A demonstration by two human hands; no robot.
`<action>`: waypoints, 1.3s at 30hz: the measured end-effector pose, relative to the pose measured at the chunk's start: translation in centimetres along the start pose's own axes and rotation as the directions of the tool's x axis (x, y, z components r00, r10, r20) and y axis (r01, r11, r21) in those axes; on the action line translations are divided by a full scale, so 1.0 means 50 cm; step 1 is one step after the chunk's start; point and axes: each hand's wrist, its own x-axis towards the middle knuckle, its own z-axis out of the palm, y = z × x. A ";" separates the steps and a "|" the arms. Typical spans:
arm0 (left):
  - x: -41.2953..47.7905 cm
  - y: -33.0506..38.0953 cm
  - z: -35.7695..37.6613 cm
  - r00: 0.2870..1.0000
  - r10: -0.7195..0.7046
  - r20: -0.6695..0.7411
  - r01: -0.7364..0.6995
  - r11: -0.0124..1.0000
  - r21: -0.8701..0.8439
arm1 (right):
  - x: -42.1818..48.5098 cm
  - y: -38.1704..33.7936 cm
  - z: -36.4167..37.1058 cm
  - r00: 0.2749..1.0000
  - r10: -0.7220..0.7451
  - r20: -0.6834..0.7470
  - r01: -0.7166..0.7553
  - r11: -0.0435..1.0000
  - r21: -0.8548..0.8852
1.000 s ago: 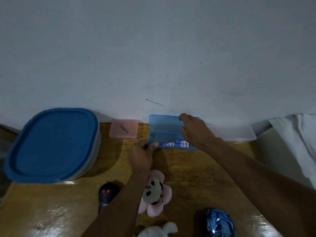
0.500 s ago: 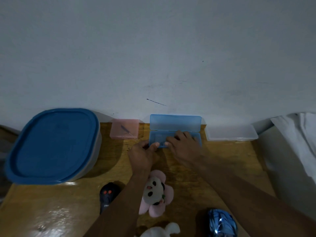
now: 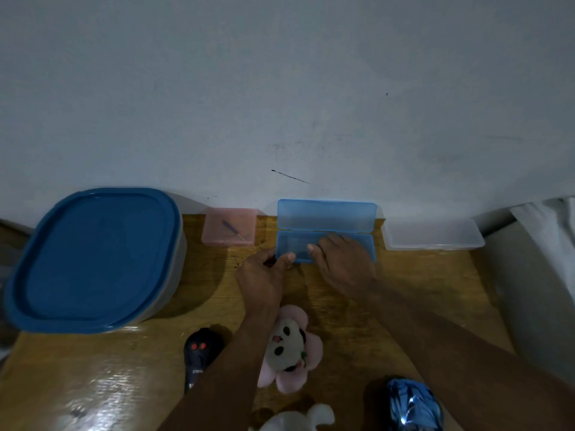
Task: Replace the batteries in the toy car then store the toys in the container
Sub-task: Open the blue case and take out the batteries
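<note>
- The left hand (image 3: 261, 275) grips the open blue case (image 3: 326, 217) at its front-left corner, thumb on the front edge.
- The right hand (image 3: 342, 265) reaches into the tray; I cannot tell how its fingers lie.
- The toy car (image 3: 410, 405) is at 5 o'clock, by the table's (image 3: 435, 290) near edge.
- The lidded container (image 3: 93, 259) is at 9 o'clock.
</note>
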 end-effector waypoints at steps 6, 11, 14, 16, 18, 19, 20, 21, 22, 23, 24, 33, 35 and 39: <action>-0.001 0.005 -0.002 1.000 -0.022 0.012 0.022 1.000 -0.009 | 0.021 0.019 0.004 0.996 0.056 -0.075 -0.043 0.985 0.167; 0.001 0.007 -0.001 0.998 -0.060 0.007 0.060 0.998 -0.014 | 0.009 0.004 -0.034 0.909 0.016 -0.417 0.045 0.990 0.136; 0.003 0.005 0.001 0.998 -0.065 0.003 0.065 0.998 -0.011 | -0.060 -0.016 -0.046 0.957 0.012 -0.291 0.050 0.977 0.206; 0.003 0.003 0.001 0.997 -0.072 0.000 0.072 0.997 -0.005 | -0.110 -0.023 -0.032 0.982 -0.053 -0.179 0.069 0.994 0.084; 0.002 0.004 0.002 0.998 -0.068 0.003 0.068 0.998 -0.005 | -0.142 -0.026 -0.013 0.992 -0.077 -0.096 0.081 0.996 0.038; 0.001 0.004 0.001 0.998 -0.062 0.004 0.062 0.998 -0.008 | -0.149 -0.023 -0.002 0.991 -0.091 -0.101 0.094 0.995 0.028; 0.001 0.004 0.002 0.998 -0.057 0.004 0.057 0.998 -0.004 | -0.152 -0.019 0.009 0.982 -0.126 -0.141 0.127 0.992 -0.001; 0.001 0.004 0.001 0.999 -0.052 0.001 0.052 0.999 0.004 | -0.152 -0.013 0.021 0.969 -0.173 -0.177 0.170 0.985 -0.036; 0.001 0.004 0.001 0.999 -0.050 -0.001 0.050 0.999 0.010 | -0.152 -0.007 0.031 0.954 -0.225 -0.200 0.216 0.974 -0.063; 0.001 0.004 0.001 0.999 -0.045 -0.002 0.045 0.999 0.014 | -0.151 -0.001 0.038 0.942 -0.263 -0.209 0.254 0.965 -0.070; 0.002 0.002 0.001 0.999 -0.041 -0.001 0.041 0.999 0.018 | -0.148 0.003 0.044 0.933 -0.285 -0.218 0.276 0.958 -0.074; 0.002 0.003 -0.001 0.999 -0.044 0.010 0.044 0.999 0.019 | -0.148 -0.007 0.023 0.960 -0.205 -0.192 0.199 0.979 -0.047; 0.002 0.004 -0.001 0.999 -0.041 0.011 0.041 0.999 0.018 | -0.151 -0.006 0.020 0.965 -0.194 -0.177 0.192 0.981 -0.029; 0.000 0.008 -0.003 0.999 -0.036 0.016 0.036 0.999 0.018 | -0.156 -0.002 0.022 0.963 -0.196 -0.186 0.194 0.981 -0.026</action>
